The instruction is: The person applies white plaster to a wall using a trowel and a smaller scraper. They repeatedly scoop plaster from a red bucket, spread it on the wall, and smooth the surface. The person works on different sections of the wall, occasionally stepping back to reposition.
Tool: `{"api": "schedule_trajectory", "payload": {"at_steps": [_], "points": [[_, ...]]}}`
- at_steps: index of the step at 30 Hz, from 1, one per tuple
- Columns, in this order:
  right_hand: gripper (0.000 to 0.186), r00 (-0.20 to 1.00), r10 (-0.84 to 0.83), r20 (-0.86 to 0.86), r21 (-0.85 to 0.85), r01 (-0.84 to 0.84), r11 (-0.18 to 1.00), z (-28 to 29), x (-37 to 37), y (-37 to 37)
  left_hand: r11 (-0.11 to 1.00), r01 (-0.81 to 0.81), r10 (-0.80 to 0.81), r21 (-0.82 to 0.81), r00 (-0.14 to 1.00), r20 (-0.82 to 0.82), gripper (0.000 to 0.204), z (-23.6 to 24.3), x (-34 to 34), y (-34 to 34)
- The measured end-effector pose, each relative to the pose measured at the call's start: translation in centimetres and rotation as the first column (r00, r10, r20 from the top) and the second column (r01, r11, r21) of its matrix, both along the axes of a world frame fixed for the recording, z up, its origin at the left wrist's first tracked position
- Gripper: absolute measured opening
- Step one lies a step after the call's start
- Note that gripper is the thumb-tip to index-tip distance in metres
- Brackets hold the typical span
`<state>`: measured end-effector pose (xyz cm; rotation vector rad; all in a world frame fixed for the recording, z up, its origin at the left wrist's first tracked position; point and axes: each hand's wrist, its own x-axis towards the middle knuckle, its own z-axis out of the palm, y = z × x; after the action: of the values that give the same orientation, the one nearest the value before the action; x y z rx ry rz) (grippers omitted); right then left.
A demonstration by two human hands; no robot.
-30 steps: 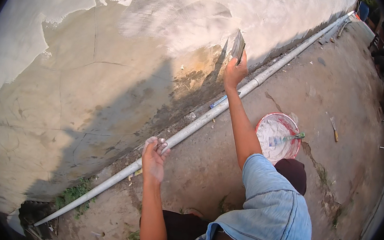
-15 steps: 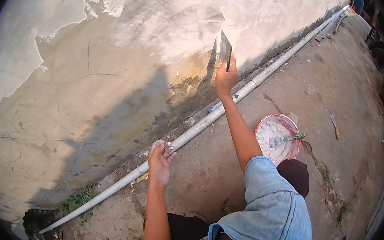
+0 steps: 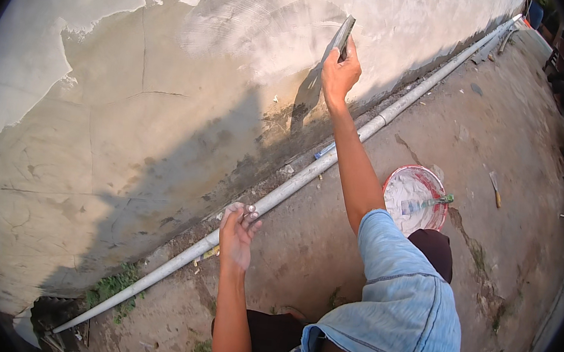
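My right hand [image 3: 341,73] is closed around a flat plastering trowel [image 3: 343,34], its blade tilted and seen nearly edge-on at the wall. Fresh pale plaster [image 3: 255,31] covers the wall around and above it, with swept streaks; lower down the wall [image 3: 159,116] is bare, tan and cracked. My left hand [image 3: 238,236], dusted white, hovers by the long pale pipe [image 3: 295,184] with loosely curled, parted fingers and nothing in them. Right of my right arm stands a red-rimmed bucket [image 3: 414,178] of white paste, a green-handled tool [image 3: 429,203] lying across it.
A scraper with a yellowish handle [image 3: 497,195] lies on the concrete ground [image 3: 469,140] to the right. The pipe runs diagonally along the wall's foot. Weeds [image 3: 115,287] grow near its lower end. Cracks run through the ground beyond the bucket.
My right hand has moved up the wall with the trowel, whose blade has turned and now leans right. My left hand has stayed nearly in place. The view has shifted slightly.
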<state>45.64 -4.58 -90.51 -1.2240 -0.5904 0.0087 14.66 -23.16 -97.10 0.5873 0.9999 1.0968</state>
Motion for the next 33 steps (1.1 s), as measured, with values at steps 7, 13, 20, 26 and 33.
{"api": "schedule_trajectory", "payload": {"at_steps": [7, 13, 20, 26, 33], "points": [[0.066, 0.66, 0.03, 0.751, 0.082, -0.138, 0.987, -0.7, -15.1, -2.5, 1.0, 0.022, -0.022, 0.006, 1.0, -0.006, 0.01, 0.3, 0.6, -0.2], [0.061, 0.676, 0.026, 0.736, 0.191, -0.245, 0.95, -1.9, -10.7, -5.3, 0.999, -0.043, 0.043, 0.024, 0.999, -0.001, 0.01, 0.6, -0.7, -0.4], [0.043, 0.941, -0.297, -0.164, -0.049, 0.293, 0.955, -5.1, 10.4, 1.9, 1.0, 0.013, -0.014, 0.026, 1.0, 0.017, 0.01, 0.9, -0.5, -0.6], [0.048, 0.982, -0.188, -0.009, -0.023, 0.188, 0.982, 2.5, 3.0, 2.2, 0.998, -0.035, 0.034, 0.045, 0.999, 0.026, 0.009, 1.3, -0.8, -0.6], [0.063, 0.727, 0.086, 0.681, 0.076, -0.188, 0.979, 4.1, -15.7, -2.1, 0.998, -0.007, 0.006, 0.06, 1.0, 0.031, 0.009, 1.6, -0.3, -0.7]]}}
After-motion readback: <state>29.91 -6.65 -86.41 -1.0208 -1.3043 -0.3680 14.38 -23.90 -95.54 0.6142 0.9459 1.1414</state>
